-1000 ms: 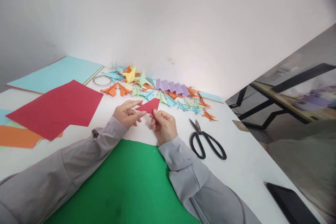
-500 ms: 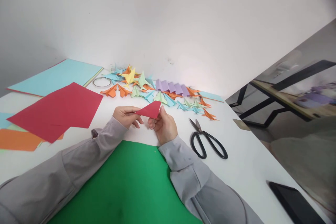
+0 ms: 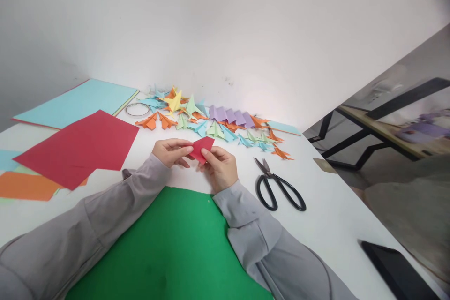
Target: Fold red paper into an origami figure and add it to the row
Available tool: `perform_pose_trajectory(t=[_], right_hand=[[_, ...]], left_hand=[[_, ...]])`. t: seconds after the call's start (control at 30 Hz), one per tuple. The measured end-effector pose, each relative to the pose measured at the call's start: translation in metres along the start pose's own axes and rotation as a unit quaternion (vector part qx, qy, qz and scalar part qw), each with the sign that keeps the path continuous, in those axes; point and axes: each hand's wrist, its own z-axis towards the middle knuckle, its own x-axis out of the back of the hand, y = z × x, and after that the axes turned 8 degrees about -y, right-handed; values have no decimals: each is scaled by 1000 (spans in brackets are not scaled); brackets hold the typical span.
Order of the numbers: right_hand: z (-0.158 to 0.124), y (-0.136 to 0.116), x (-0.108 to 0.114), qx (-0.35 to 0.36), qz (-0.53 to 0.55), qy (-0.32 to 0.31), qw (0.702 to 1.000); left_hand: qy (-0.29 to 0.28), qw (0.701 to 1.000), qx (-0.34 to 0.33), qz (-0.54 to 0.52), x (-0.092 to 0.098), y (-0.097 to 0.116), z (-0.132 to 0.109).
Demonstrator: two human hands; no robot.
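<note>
A small folded piece of red paper (image 3: 203, 146) is held up between my two hands, just above the white table. My left hand (image 3: 173, 152) pinches its left end between thumb and fingers. On the right side, the thumb of my right hand (image 3: 221, 165) presses on the paper's face, with the fingers behind it. Below the hands lies a large green sheet (image 3: 165, 243), partly covered by my sleeves. Black-handled scissors (image 3: 270, 176) rest with blades slightly apart to the right of my right hand.
Folded paper shapes in several colours (image 3: 214, 126) line the wall. Large red sheets (image 3: 84, 147), orange paper (image 3: 28, 186) and a light blue stack (image 3: 77, 103) lie left. A tape roll (image 3: 137, 109) sits behind. A dark tablet-like device (image 3: 395, 267) is near the right edge.
The red paper has been turned and its visible shape is shorter and narrower. My right thumb has moved left onto its face, and the left fingers have shifted slightly along it.
</note>
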Motion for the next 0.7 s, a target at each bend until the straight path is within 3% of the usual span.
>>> perform_pose_trajectory(t=[0.17, 0.47, 0.7], right_hand=[[1, -3, -2, -12, 76, 43, 996], [1, -2, -2, -22, 50, 32, 998], [-1, 1, -1, -25, 2, -26, 999]], left_hand=[[7, 999, -33, -18, 2, -7, 2], [32, 996, 1, -87, 3, -3, 5], [89, 995, -6, -48, -1, -3, 5]])
